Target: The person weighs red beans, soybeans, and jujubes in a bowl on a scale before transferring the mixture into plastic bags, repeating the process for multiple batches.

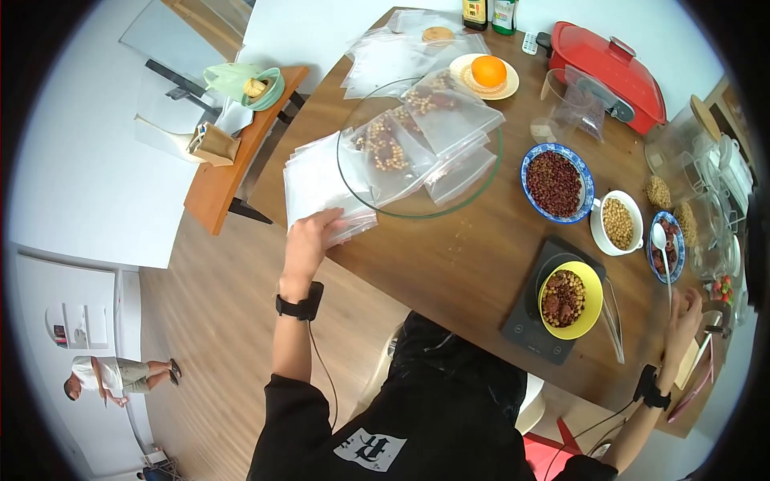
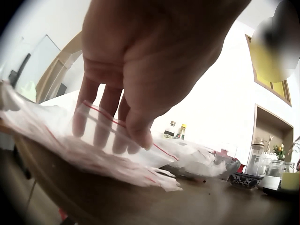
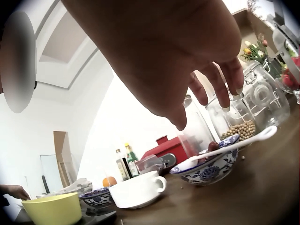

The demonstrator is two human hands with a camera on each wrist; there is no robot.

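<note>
My left hand (image 1: 309, 240) pinches the edge of a clear zip bag (image 2: 126, 136) on a stack of empty bags (image 1: 321, 176) at the table's left edge. In the left wrist view its fingers show through the plastic, with the thumb on the near side. My right hand (image 3: 187, 70) hovers with relaxed, spread fingers, holding nothing. Below it, a white spoon (image 3: 248, 142) lies across a blue-and-white bowl (image 3: 211, 168) of dark red dried fruit. A yellow bowl (image 1: 593, 297) of mixed beans and dried fruit sits on a black kitchen scale (image 1: 525, 329).
Filled bags (image 1: 393, 152) lie in a large glass dish (image 1: 341, 160). A bowl of red beans (image 1: 553, 183), a white cup of pale beans (image 1: 618, 223) and glass jars (image 1: 710, 248) stand to the right. Tongs (image 1: 616, 329) lie beside the scale; a red cooker (image 1: 593, 64) is behind.
</note>
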